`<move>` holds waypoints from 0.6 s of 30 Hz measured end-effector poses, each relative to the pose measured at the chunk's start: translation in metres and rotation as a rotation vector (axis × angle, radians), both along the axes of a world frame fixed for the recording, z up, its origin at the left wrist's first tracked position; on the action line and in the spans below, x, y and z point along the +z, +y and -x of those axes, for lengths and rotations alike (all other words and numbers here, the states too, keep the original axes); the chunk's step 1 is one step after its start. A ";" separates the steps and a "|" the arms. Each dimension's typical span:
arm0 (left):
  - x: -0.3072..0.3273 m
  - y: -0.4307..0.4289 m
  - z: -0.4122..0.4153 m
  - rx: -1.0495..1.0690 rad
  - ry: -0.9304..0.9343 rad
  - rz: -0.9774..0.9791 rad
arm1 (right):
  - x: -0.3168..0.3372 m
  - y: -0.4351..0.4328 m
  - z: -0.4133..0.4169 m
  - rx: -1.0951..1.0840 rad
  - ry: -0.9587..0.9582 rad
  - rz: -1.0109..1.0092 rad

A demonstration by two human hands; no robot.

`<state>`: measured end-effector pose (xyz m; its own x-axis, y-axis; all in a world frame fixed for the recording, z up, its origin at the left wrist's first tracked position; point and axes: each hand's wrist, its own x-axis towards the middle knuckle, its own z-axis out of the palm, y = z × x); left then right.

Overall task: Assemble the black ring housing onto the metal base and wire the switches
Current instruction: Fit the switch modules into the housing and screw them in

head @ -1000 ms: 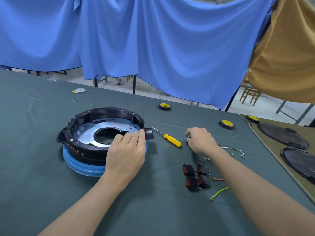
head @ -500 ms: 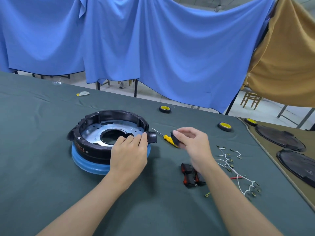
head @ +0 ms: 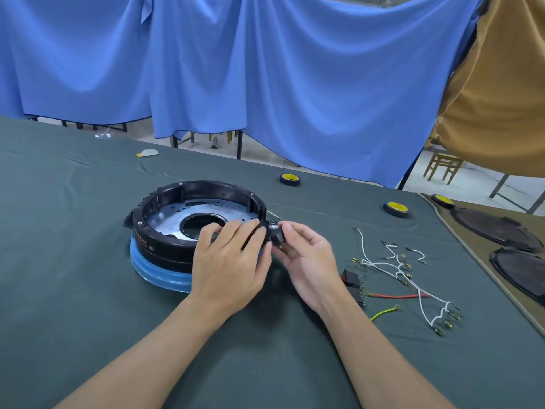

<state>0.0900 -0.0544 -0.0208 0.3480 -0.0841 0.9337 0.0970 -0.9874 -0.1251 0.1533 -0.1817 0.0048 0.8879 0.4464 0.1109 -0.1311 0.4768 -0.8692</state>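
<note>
So the left hand (head: 228,261) is still pressing down on the black ring housing (head: 177,231), grip curled over its near rim, with the metal base (head: 174,219) sitting inside. Right hand (head: 306,258) is now bringing over a small black part (head: 277,236), pinched tight against the housing's tab. Spare switches (head: 352,283) and wires (head: 395,270) are waiting on the desk (head: 88,290), right of that grip.

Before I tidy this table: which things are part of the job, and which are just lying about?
In use:
black ring housing
metal base
small black part in the right hand
left hand steadying the housing
switches
white wire harness
red wire

Lying about:
tape rolls
black lids
</note>
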 end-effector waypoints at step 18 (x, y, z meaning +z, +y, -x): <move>0.003 -0.001 0.003 -0.082 -0.074 0.063 | 0.001 -0.008 0.003 0.235 -0.062 -0.159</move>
